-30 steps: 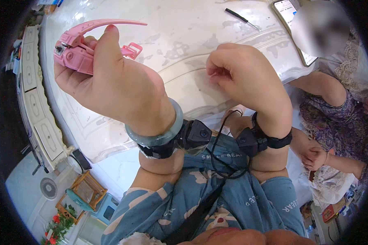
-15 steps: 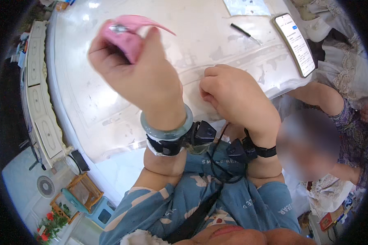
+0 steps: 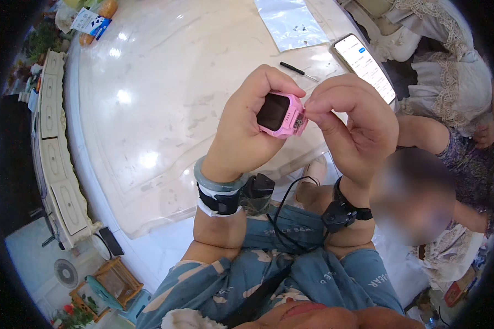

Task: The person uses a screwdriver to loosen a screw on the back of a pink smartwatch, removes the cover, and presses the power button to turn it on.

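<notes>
A pink smartwatch (image 3: 274,113) with a square dark screen is held in my left hand (image 3: 237,125), whose fingers wrap round its case. Its screen faces up, and a small opened part shows at the lug on its right edge. Right beside that lug, my right hand (image 3: 359,123) has thumb and forefinger pinched together. Whatever lies between those fingertips is too small to make out. Beyond the hands, a black-handled screwdriver (image 3: 292,68) lies on the table, its thin shaft pointing toward my right hand.
On the pale covered table (image 3: 148,109) a phone (image 3: 362,63) with a lit screen lies to the right. A clear plastic bag (image 3: 291,24) with tiny dark pieces lies at the far side. Another person (image 3: 428,134) is close on my right. Drawers (image 3: 55,142) line the left.
My left hand has come right and nearer with the smartwatch, turning its screen up. My right hand has risen to the watch's edge, fingers pinched. The view has shifted somewhat.
</notes>
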`<state>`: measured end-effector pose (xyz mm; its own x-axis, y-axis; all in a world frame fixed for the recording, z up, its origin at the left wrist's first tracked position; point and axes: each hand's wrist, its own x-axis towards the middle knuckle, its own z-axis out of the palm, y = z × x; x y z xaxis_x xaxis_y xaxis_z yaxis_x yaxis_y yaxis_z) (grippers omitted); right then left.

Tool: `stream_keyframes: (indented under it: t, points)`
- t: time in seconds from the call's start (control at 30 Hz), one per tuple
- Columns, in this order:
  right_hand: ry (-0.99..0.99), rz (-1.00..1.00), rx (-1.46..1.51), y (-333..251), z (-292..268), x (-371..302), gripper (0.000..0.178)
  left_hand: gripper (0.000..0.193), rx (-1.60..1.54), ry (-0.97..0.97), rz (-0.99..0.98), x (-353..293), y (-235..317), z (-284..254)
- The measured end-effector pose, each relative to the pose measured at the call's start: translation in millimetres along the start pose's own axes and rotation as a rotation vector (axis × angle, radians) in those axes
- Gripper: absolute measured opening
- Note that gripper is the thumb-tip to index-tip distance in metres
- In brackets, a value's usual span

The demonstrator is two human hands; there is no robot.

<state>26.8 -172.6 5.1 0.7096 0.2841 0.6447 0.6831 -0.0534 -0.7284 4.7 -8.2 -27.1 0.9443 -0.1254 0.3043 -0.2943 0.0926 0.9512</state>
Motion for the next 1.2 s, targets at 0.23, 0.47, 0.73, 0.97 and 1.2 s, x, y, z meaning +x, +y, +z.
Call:
stream_keyframes:
  t: [0.23, 0.47, 0.73, 0.97, 1.2]
  points:
    - [-0.15, 0.103, 0.072, -6.7, -14.2, 0.5, 0.012, 0.033, -0.142, -0.236, -0.176, -0.6, 7.1, -5.7]
    - [-0.247, 0.157, 0.077, -7.1, -22.1, 4.9, 0.013, 0.036, -0.133, -0.256, -0.227, 0.1, 12.8, -4.9]
    - [-0.333, 0.197, 0.006, -10.9, -27.4, 8.1, 0.014, 0.035, -0.033, -0.29, -0.22, 1.6, 14.3, -6.5]
    - [-0.366, 0.266, -0.021, -25.1, -30.9, 14.3, 0.013, 0.034, -0.023, -0.299, -0.169, 2.6, 12.0, -5.5]
    - [-0.347, 0.222, 0.077, -13.2, -28.6, 8.5, 0.012, 0.033, 0.025, -0.313, -0.14, 2.0, 10.0, -6.2]
